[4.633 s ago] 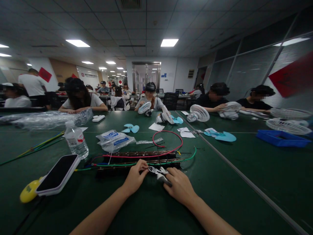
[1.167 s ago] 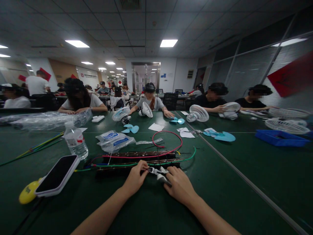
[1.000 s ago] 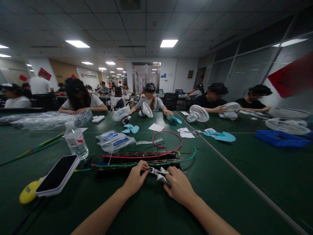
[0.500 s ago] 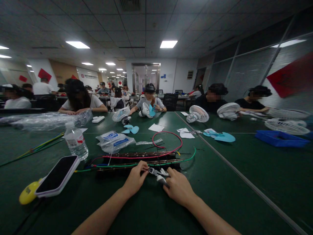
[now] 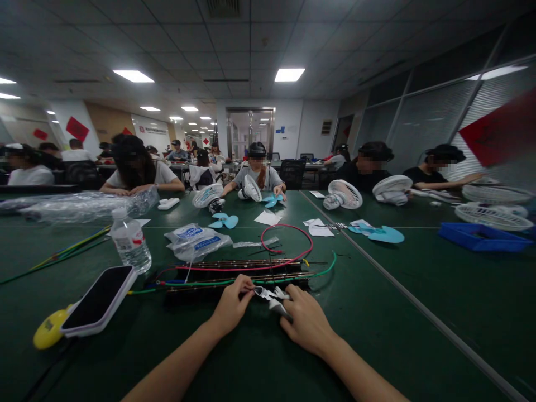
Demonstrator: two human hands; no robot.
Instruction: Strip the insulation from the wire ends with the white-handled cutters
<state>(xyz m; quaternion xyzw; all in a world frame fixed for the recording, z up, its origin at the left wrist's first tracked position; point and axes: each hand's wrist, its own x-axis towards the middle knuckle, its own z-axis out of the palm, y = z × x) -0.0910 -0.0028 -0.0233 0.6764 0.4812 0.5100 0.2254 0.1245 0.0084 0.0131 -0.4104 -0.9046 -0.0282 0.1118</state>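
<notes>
My right hand (image 5: 307,319) is wrapped round the pale handles of a pair of pliers (image 5: 264,293), whose metal jaws point left. With thumb and forefinger together, my left hand (image 5: 231,306) pinches something small and thin right at the jaw tips; I cannot make out what it is. Just beyond both hands lies a dark rack with copper-coloured bars (image 5: 234,277). A green wire (image 5: 322,272) runs along its near side. The red wire (image 5: 310,241) lies over the rack and loops up behind it.
To the left are a water bottle (image 5: 130,243), a phone (image 5: 98,301) and a yellow round object (image 5: 51,329). Plastic bags (image 5: 199,243) lie behind the rack. Across the table, people sit among fan heads (image 5: 345,194), blue fan blades (image 5: 224,221) and a blue tray (image 5: 481,237).
My hands and the pliers have barely moved. Across the table, a person has lowered a blue fan blade from beside the fan head onto the table.
</notes>
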